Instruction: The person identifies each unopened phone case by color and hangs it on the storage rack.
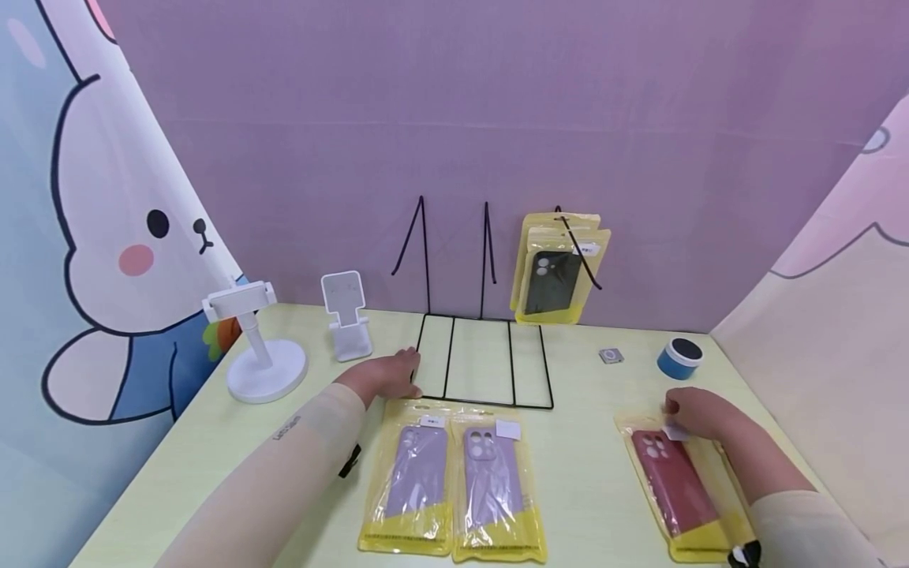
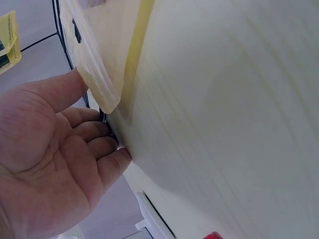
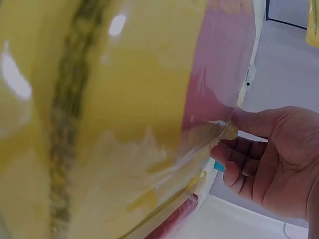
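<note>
The red case (image 1: 671, 481), long with rounded corners and a cluster of round camera holes at one end, lies in a clear-fronted yellow bag (image 1: 699, 544) on the right of the table (image 1: 582, 473); a second reddish patch shows below it in the right wrist view. The right hand (image 1: 699, 412) pinches the bag's top edge between thumb and fingers, beside a white label (image 1: 675, 432) it partly covers. The left hand (image 1: 390, 375) grips the front left corner of the black wire rack (image 1: 511, 363), fingers curled at the rod. Just before the rack lie two bagged lilac cases, the left one (image 1: 419, 472) beside the right one (image 1: 493, 481); a bagged black case (image 1: 551, 282) hangs from the rack's right hook. The black case's label and the left lilac one's carry dark print too small to read, as does the line along the bags' lower bands. Dark lettering on the left sleeve (image 1: 284, 473) is also illegible.
</note>
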Demonstrator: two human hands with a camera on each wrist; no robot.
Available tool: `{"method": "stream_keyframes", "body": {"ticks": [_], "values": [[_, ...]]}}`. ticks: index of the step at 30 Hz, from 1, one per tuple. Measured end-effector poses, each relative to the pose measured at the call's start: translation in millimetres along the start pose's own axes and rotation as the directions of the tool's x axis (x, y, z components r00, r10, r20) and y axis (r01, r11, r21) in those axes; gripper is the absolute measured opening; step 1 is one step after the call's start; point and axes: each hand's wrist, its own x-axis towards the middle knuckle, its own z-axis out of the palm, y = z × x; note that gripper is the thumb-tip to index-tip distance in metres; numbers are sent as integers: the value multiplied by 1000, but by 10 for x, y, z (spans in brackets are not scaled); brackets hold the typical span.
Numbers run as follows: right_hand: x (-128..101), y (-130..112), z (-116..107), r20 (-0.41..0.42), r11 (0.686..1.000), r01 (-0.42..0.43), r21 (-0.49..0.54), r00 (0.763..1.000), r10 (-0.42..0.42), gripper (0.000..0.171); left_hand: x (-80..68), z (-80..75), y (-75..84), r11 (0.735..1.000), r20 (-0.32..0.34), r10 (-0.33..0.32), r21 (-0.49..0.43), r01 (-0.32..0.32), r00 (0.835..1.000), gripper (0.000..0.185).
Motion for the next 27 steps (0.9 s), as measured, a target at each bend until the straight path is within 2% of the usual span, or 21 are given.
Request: {"method": "stream_keyframes", "body": {"ticks": [5,8,13,19,27], "values": [[-12,-84,-40,-37,997,28,72,999,-26,3,-8,-15,15,1000,10,-10,7,10,1000,78],[-16,-143,-65,-89,991,98,93,992,-89,5,-12,-19,21,1000,13,-12,3,12,1000,78],[-31,-269,-159,-178,967,214,139,966,-188,7,-7,-10,19,1000,13,-12,4,12,1000,78],[-81,-480,-331,-195,915,250,318,961,-195,14,-4,-13,7,1000,11,-10,10,10,1000,79],[-170,-773,-481,-247,877,285,386,948,-199,12,-33,-14,16,1000,21,-12,-10,12,1000,78]]}}
